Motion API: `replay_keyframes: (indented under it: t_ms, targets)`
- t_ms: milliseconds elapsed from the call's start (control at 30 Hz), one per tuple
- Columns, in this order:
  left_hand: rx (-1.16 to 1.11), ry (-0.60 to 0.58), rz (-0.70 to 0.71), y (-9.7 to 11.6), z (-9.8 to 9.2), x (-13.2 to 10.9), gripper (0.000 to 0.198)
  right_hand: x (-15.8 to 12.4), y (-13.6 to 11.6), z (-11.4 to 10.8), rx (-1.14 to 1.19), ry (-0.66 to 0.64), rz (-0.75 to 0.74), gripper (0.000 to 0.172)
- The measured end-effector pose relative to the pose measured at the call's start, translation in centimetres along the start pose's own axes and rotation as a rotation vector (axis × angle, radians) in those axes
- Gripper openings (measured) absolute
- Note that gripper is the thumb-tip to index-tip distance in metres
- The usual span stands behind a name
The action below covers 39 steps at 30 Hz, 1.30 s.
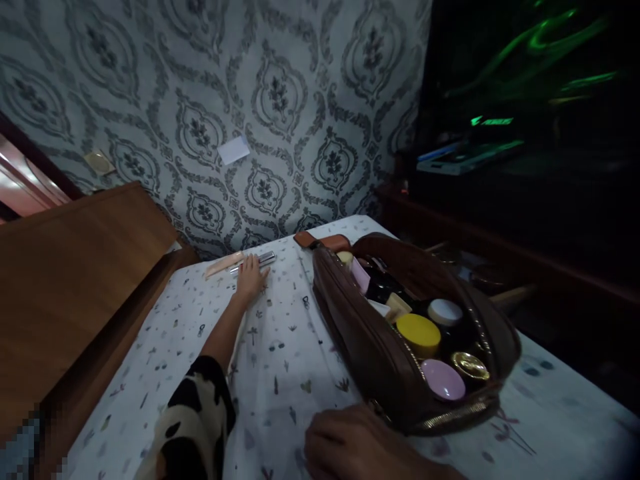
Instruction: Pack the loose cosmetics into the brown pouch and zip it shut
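My left hand reaches to the far side of the cloth-covered table, its fingers closed over a slim silver tube. Just beyond it lies a peach-coloured slim tube, roughly parallel to the silver one. A brown zip bag stands open on the right, packed with jars and small containers, among them a yellow lid, a lilac lid, a white lid and a gold lid. Close to the bag's near corner, my right hand is curled into a loose fist, with nothing visible in it.
White patterned cloth covers the table. A wooden panel rises along the left side. Patterned wallpaper is behind. To the right is a dark screen with green glow, and a pale flat box beneath it.
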<state>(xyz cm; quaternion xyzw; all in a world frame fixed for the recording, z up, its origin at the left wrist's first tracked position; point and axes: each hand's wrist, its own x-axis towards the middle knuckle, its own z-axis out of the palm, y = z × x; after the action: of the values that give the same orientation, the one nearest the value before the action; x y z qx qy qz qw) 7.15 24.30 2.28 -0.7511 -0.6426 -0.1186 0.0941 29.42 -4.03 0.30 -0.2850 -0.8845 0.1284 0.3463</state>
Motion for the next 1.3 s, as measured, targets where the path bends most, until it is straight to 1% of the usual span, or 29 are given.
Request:
replay_keyframes:
  t_ms: [100,133,200,367,500,600,700,867,1033,1200,1300]
  targets:
    - [0.004,0.003,-0.017,-0.2,0.7,1.2,0.053,2.5,0.2,1.0,0.156,-0.114,0.097,0.019]
    - [0.003,0.012,-0.016,-0.2,0.7,1.3,0.050,3.1,0.3,1.2,0.214,-0.135,0.132,0.019]
    - [0.004,0.040,-0.017,-0.5,0.4,1.2,0.043,3.8,0.4,1.6,0.309,-0.135,0.198,0.020]
    - [0.019,0.109,-0.026,-1.9,-1.0,0.8,0.038,3.6,1.6,3.0,0.448,-0.145,0.348,0.023]
    - [0.043,0.136,-0.081,-3.8,-0.8,1.7,0.036,3.4,2.3,3.2,0.535,-0.148,0.450,0.026]
    - [0.062,0.152,-0.162,-5.7,-0.2,3.1,0.037,3.6,2.2,2.8,0.542,-0.161,0.470,0.027]
    - [0.074,0.155,-0.242,-7.7,0.3,4.5,0.044,3.6,2.3,2.7,0.536,-0.148,0.487,0.025]
    - [0.075,0.100,-0.327,-10.2,1.2,5.9,0.042,3.1,2.8,3.4,0.566,-0.088,0.435,0.022]
    - [0.064,0.049,-0.298,-11.8,1.6,5.8,0.041,3.1,2.8,3.5,0.565,-0.104,0.425,0.021]
    - [0.068,0.101,-0.284,-12.9,0.9,6.0,0.038,3.1,2.9,3.6,0.551,-0.151,0.432,0.021]
    - [0.049,0.099,-0.268,-13.2,1.1,5.7,0.039,3.0,3.1,3.8,0.523,-0.149,0.429,0.023]
